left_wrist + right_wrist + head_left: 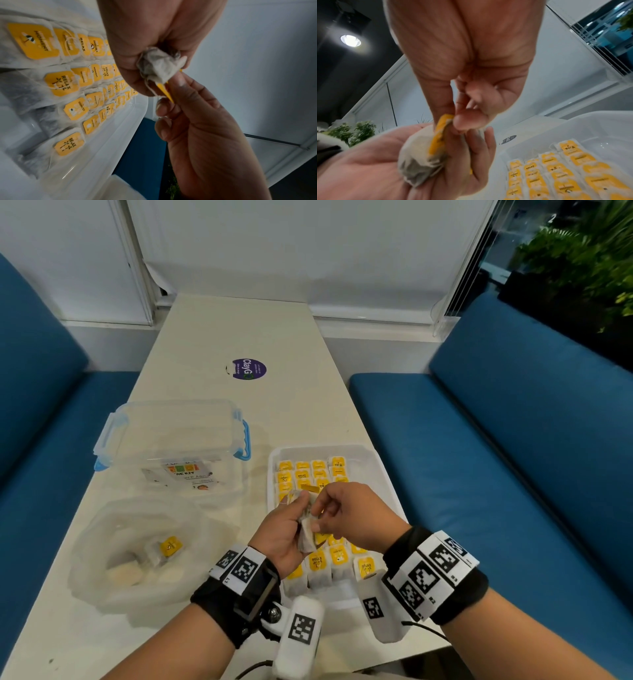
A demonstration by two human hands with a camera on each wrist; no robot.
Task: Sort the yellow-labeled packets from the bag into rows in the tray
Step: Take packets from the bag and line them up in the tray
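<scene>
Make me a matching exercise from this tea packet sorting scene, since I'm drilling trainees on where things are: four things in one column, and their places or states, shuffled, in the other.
Things:
1. white tray
2. plastic bag
3. clear box with blue latches
4. purple round sticker

Places or states:
A. flat on the table top, far from the person
B. holds rows of yellow-labeled packets, under both hands
C. beside the tray, far side of the bag, closed
D. near the left wrist, one yellow label visible inside

Pairs: 1-B, 2-D, 3-C, 4-A
</scene>
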